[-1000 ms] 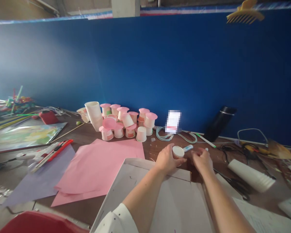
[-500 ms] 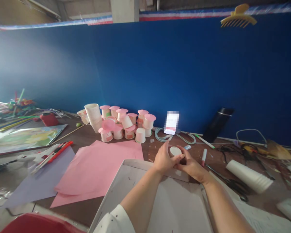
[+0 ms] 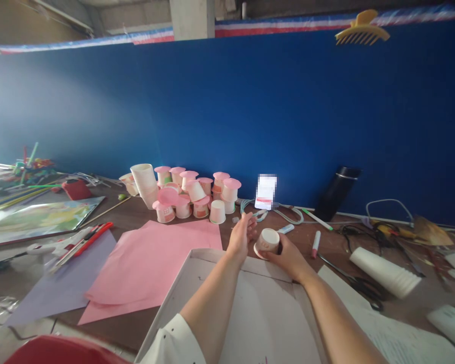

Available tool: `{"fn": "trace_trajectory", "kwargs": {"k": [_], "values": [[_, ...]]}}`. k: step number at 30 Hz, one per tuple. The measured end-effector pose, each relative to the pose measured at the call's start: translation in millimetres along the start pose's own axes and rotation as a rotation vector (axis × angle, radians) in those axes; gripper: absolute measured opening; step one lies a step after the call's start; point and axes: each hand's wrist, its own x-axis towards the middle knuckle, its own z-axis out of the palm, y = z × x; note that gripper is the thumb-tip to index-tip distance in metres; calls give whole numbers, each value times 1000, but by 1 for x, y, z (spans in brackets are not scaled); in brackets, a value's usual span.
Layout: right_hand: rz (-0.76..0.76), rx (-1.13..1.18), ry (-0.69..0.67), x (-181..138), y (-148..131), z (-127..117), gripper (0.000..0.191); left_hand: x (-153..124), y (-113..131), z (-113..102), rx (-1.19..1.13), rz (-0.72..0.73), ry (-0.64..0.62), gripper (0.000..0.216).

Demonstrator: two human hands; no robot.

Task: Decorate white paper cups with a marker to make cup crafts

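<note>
An upside-down paper cup [image 3: 268,241] with faint reddish marks on its side is near the far edge of the white box lid [image 3: 276,308]. My right hand [image 3: 288,255] grips that cup from the right, fingers around its side. To the left of the cup, apart from it, my left hand [image 3: 243,236] is raised with fingers stretched out and nothing in it. Behind my left hand stand several decorated paper cups [image 3: 200,207] with pink paper discs on top. A plain upside-down cup [image 3: 217,212] sits at their front right.
Pink paper sheets [image 3: 159,263] lie left of the lid, beside a red utility knife [image 3: 96,232] and a glue gun [image 3: 60,243]. Rightward are a marker [image 3: 316,244], black scissors [image 3: 364,285], stacked white cups [image 3: 384,273] and a black bottle [image 3: 337,194]. A phone [image 3: 266,192] leans at the back.
My left hand has let go of the cup and moved left, its fingers now extended. The cup has tilted and shifted slightly left, still in my right hand.
</note>
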Motion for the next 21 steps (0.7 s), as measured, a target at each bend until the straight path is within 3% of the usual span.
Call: {"fn": "trace_trajectory", "kwargs": {"k": [5, 10, 16, 18, 21], "values": [[-12, -4, -6, 0, 0, 2, 56, 4, -4, -5, 5, 25, 23, 53], [-42, 7, 6, 0, 2, 3, 53, 2, -3, 3, 229, 178, 75, 38], [-24, 3, 47, -1, 5, 7, 50, 13, 48, 9, 956, 403, 253, 23], [-25, 20, 46, -1, 6, 8, 50, 20, 70, -1, 1164, 368, 334, 21], [-19, 38, 27, 0, 7, 8, 52, 30, 89, -29, 1247, 190, 503, 24]]}}
